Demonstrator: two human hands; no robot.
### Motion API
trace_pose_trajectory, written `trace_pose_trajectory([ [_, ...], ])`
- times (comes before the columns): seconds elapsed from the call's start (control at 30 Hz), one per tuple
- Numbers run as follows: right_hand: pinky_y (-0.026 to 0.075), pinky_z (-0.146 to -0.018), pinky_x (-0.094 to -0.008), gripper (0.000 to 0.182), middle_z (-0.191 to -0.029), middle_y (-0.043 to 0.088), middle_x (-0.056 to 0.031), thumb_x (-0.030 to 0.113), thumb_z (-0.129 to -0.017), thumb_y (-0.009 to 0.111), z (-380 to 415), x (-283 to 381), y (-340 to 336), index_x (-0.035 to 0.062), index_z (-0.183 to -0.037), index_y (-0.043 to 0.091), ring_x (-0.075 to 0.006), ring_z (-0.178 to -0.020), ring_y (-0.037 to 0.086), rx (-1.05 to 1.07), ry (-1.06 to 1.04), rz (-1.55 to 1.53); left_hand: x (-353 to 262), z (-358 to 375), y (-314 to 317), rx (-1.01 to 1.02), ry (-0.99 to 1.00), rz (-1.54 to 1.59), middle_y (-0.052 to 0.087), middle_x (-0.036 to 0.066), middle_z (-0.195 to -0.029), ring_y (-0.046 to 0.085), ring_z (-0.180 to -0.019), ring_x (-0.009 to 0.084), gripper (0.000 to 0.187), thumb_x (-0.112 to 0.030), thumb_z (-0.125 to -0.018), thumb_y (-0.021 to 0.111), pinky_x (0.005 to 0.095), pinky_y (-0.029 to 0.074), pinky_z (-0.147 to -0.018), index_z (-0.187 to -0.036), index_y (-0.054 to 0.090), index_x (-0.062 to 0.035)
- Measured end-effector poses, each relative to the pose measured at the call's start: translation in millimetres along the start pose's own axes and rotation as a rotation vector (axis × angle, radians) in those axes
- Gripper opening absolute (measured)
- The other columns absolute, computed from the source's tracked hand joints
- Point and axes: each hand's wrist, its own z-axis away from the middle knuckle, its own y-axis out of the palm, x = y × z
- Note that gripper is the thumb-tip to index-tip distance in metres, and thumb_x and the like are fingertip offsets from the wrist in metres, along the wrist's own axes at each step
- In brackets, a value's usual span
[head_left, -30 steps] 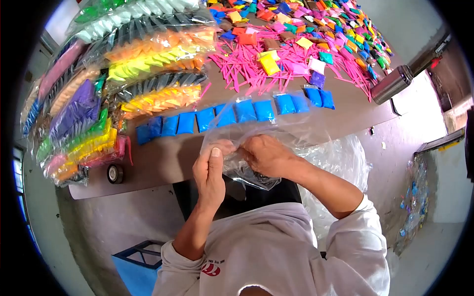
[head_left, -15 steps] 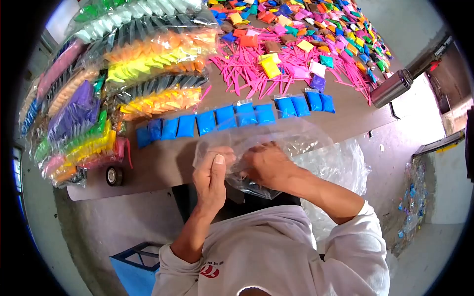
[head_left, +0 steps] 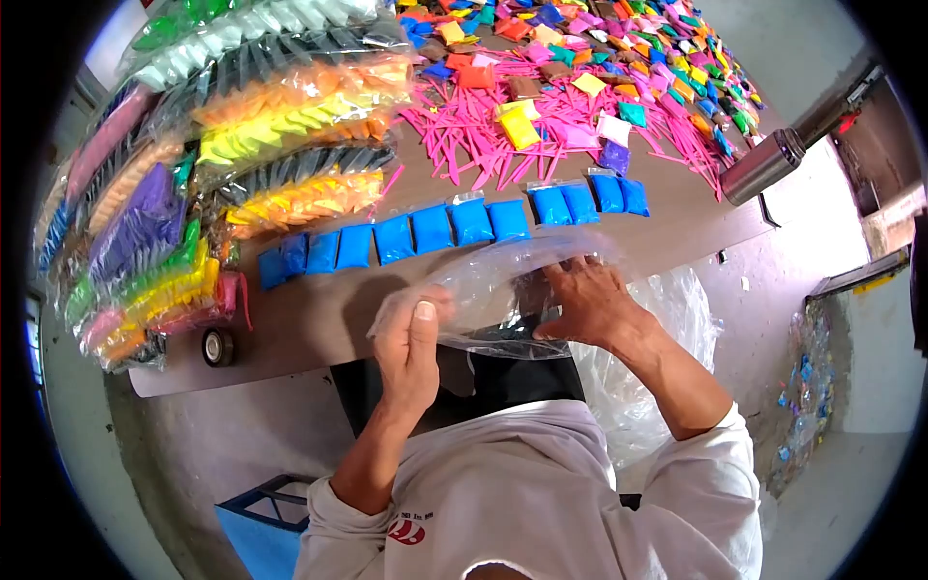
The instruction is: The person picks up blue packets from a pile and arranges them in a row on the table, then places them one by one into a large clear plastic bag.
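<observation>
A clear plastic bag spans the space between my two hands at the table's near edge. My left hand grips its left side, thumb pressed on top of the film. At the bag's right end, my right hand has its fingers spread against the film. Just beyond the bag, blue packets lie in a slightly slanting row across the table.
Bagged stacks of coloured packets fill the left side. Pink plastic sticks and loose packets cover the back. A tape roll, a metal flask, crumpled clear plastic and a blue bin surround the workspace.
My right hand has moved right, away from my left hand, and its fingers have spread. The bag is stretched wider between the hands. My left hand keeps its hold.
</observation>
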Motion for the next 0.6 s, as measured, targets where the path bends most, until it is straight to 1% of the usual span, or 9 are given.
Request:
trace_pose_trajectory([
  [0.07,0.042,-0.103,-0.0533,0.072,-0.129,0.057,-0.0207,0.038,-0.073,0.082,0.5,-1.8,0.6,0.011,-0.133,0.053,-0.0418,-0.126,0.05,-0.041,-0.025,0.021,-1.4,-2.4,0.8,-0.01,-0.01,0.018,0.068,0.008,-0.097,0.065,-0.088,0.0146,0.033,-0.023,-0.106,0.044,0.0297,0.05,-0.08,-0.107,0.065,0.0025],
  [0.13,0.043,-0.101,-0.0533,0.059,-0.127,0.058,-0.0201,0.035,-0.077,0.078,-5.4,-9.2,16.1,0.0121,-0.128,0.059,-0.0413,-0.125,0.051,-0.075,-0.043,-0.05,0.9,-4.2,-1.8,-0.013,-0.029,0.028,0.068,0.007,-0.096,0.064,-0.087,0.0145,0.033,-0.023,-0.106,0.045,0.0298,0.05,-0.08,-0.105,0.065,0.0024],
  [0.17,0.043,-0.101,-0.0533,0.059,-0.127,0.058,-0.0201,0.035,-0.077,0.078,-7.6,-9.7,21.0,0.0121,-0.128,0.059,-0.0413,-0.125,0.051,-0.074,-0.045,-0.05,1.3,-4.1,-1.4,-0.015,-0.03,0.027,0.068,0.007,-0.096,0.064,-0.087,0.0145,0.033,-0.023,-0.106,0.045,0.0298,0.05,-0.08,-0.105,0.065,0.0024],
  [0.23,0.045,-0.099,-0.0525,0.044,-0.125,0.059,-0.0205,0.028,-0.082,0.073,-8.4,-7.0,27.9,0.0118,-0.122,0.063,-0.04,-0.122,0.054,-0.141,-0.114,0.022,0.8,-3.7,0.8,0.021,-0.043,-0.001,0.068,0.007,-0.095,0.064,-0.086,0.0146,0.034,-0.024,-0.106,0.045,0.0296,0.05,-0.08,-0.103,0.065,0.0025],
  [0.37,0.045,-0.098,-0.0515,0.038,-0.121,0.061,-0.0212,0.023,-0.084,0.07,3.8,10.5,8.3,0.0101,-0.119,0.063,-0.0389,-0.118,0.056,-0.112,-0.131,-0.008,0.5,-3.5,4.6,0.006,-0.048,0.042,0.068,0.008,-0.094,0.064,-0.086,0.0146,0.034,-0.024,-0.106,0.045,0.0296,0.05,-0.08,-0.103,0.065,0.0025],
  [0.43,0.047,-0.098,-0.0498,0.033,-0.12,0.061,-0.0227,0.014,-0.085,0.065,7.0,13.0,11.7,0.0054,-0.117,0.064,-0.0392,-0.118,0.057,-0.189,-0.281,-0.028,0.0,-3.7,3.5,-0.013,-0.06,0.041,0.068,0.008,-0.095,0.064,-0.086,0.0147,0.034,-0.024,-0.106,0.044,0.0298,0.05,-0.081,-0.103,0.066,0.0025],
  [0.47,0.047,-0.098,-0.0498,0.033,-0.12,0.061,-0.0227,0.014,-0.085,0.065,11.7,15.8,9.9,0.0054,-0.117,0.064,-0.0392,-0.118,0.057,-0.194,-0.273,-0.02,-0.6,-3.7,3.6,-0.007,-0.054,0.05,0.068,0.008,-0.095,0.064,-0.086,0.0147,0.034,-0.024,-0.106,0.044,0.0298,0.05,-0.081,-0.103,0.066,0.0025],
  [0.53,0.05,-0.098,-0.0464,0.034,-0.124,0.061,-0.0236,0.009,-0.085,0.064,26.9,24.0,-5.7,0.0007,-0.118,0.063,-0.0403,-0.117,0.058,-0.056,-0.602,-0.244,-1.7,-4.9,3.4,-0.029,-0.07,0.004,0.068,0.009,-0.094,0.061,-0.083,0.0137,0.038,-0.026,-0.106,0.043,0.0287,0.048,-0.08,-0.097,0.065,0.0032],
  [0.6,0.053,-0.097,-0.0429,0.034,-0.128,0.061,-0.0235,0.003,-0.088,0.059,51.6,30.3,-36.9,-0.0011,-0.121,0.062,-0.0384,-0.115,0.062,-0.003,-0.799,-0.475,-2.0,-6.1,1.2,-0.019,-0.063,-0.005,0.068,0.009,-0.094,0.061,-0.082,0.0133,0.039,-0.027,-0.107,0.042,0.0282,0.047,-0.079,-0.096,0.065,0.0031],
])
